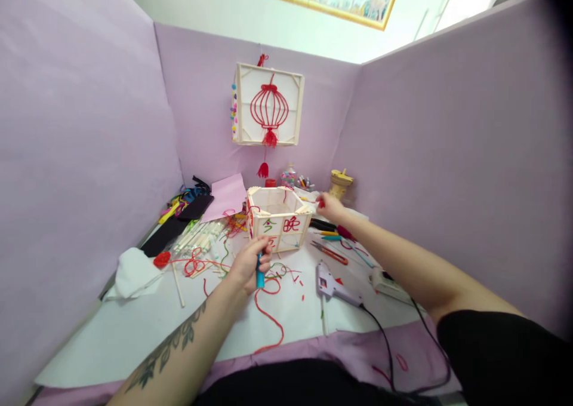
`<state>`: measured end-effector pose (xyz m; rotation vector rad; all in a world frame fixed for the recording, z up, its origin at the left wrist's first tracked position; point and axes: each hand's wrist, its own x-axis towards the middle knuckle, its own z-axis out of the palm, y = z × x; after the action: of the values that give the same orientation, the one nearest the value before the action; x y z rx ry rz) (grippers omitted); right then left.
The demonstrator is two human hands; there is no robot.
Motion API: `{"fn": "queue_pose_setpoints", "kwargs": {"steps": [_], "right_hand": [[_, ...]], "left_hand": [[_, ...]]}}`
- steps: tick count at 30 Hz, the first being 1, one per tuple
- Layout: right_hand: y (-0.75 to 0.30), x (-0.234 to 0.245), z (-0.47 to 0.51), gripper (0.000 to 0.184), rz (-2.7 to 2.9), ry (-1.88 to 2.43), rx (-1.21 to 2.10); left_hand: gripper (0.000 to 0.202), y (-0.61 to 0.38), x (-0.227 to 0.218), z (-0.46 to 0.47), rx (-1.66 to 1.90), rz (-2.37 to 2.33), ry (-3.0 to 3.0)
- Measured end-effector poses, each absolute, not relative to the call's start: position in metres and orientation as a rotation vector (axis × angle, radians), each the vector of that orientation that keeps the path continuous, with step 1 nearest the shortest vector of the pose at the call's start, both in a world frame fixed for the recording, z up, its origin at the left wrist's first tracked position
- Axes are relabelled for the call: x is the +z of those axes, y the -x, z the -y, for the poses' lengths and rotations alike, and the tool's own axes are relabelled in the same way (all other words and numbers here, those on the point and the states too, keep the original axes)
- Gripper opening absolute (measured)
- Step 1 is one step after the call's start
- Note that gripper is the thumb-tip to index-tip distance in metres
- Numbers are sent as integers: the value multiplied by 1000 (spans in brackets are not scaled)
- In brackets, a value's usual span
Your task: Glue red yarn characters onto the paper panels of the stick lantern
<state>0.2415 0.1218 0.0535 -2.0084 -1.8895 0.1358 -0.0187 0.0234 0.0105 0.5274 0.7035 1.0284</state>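
Observation:
A small lantern box [278,218] of craft sticks and white paper stands in the middle of the table, with red and green yarn figures on its sides. My left hand [249,265] is closed round a blue tool [260,276], just in front of the box's lower left corner. My right hand [330,206] reaches to the box's right rear and pinches something small and red that I cannot make out. Red yarn [268,310] trails across the white sheet below my left hand.
A white glue gun [332,284] with a black cord lies right of centre. Scissors [330,252] and pens lie by my right forearm. Sticks [199,237], a white cloth [134,271] and black material sit at the left. A finished lantern [267,104] hangs on the purple back wall.

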Motion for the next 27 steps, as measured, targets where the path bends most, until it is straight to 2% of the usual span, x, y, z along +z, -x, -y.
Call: {"fn": "queue_pose_setpoints", "kwargs": {"steps": [2,4,7,9,14,19,22,24,27], "right_hand": [[-247,76,-102,34,1783,1962,92],[-242,88,-69,37,1738,1844,77],[-211,79,-9,30,1742,1371,334],[-184,60,22,21,1795,1266,476],[-152,22,38,20,1703,1233,580],[-170,13,30,35,1570,1292,903],[-179,8,31,30,1584,1239,1009],[-180,6,34,32,1640,1209,1031],[-175,5,37,39,1755,1265,898]], "left_hand": [[11,17,12,-17,924,-658,-660],[23,14,13,-10,816,-594,-850],[44,10,15,0,756,-536,-1056],[50,9,15,4,722,-525,-1126],[48,10,8,3,683,-576,-1177],[37,10,3,-6,844,-672,-1153],[37,10,5,-9,941,-740,-1131],[37,11,5,-9,970,-759,-1131],[34,11,5,-9,997,-768,-1186]]}}
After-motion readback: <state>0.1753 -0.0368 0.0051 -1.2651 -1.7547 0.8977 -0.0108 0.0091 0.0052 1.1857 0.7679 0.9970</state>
